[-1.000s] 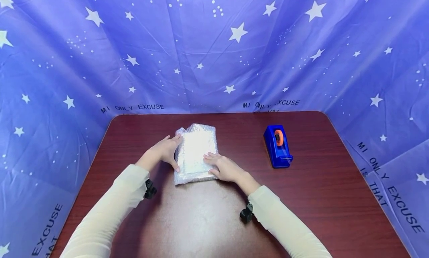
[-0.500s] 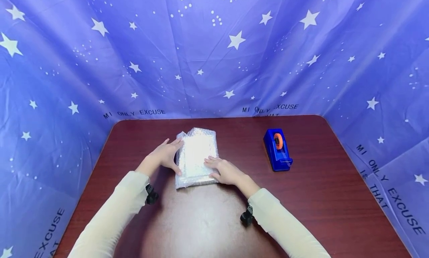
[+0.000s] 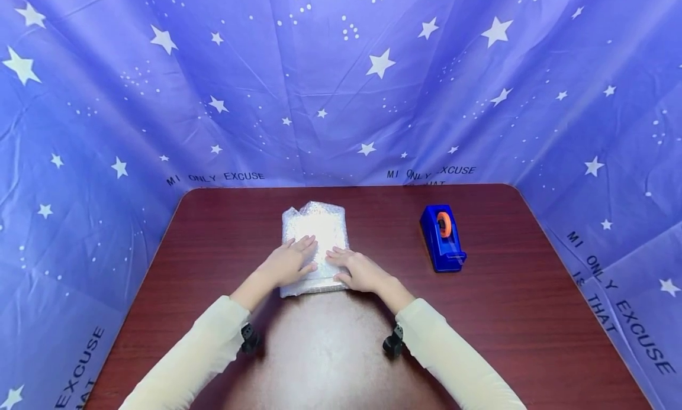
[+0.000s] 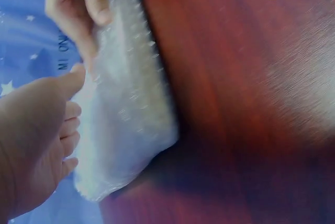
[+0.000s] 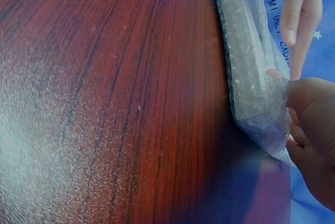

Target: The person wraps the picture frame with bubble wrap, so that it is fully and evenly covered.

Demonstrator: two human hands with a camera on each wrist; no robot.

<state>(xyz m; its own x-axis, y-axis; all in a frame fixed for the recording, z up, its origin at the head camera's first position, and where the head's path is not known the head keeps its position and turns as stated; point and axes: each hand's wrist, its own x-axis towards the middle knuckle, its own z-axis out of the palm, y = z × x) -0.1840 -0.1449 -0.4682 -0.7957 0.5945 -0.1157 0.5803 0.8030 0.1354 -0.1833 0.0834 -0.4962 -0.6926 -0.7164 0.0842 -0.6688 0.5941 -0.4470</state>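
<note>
A flat, rectangular bubble-wrapped package [image 3: 329, 220] lies on the table, glare washing out much of its top; what is inside cannot be made out. My left hand [image 3: 290, 263] is over its left part with fingers extended. In the left wrist view that hand [image 4: 36, 130] appears just above the wrap [image 4: 128, 93], though contact is hard to judge. My right hand [image 3: 364, 272] rests on the package's right side, fingers mostly straight. The right wrist view shows the right thumb [image 5: 275, 74] partly behind a loose flap of clear bubble wrap [image 5: 272, 106].
A blue tape dispenser [image 3: 441, 250] with an orange-cored roll [image 3: 444, 223] stands to the right of the package. The dark red wooden table [image 3: 522, 291] meets a blue star-printed curtain [image 3: 330, 61] at the back and sides.
My left hand has moved from the package's left edge rightward onto its top, closer to the right hand. The right hand stays at the right side. The head view has tilted slightly.
</note>
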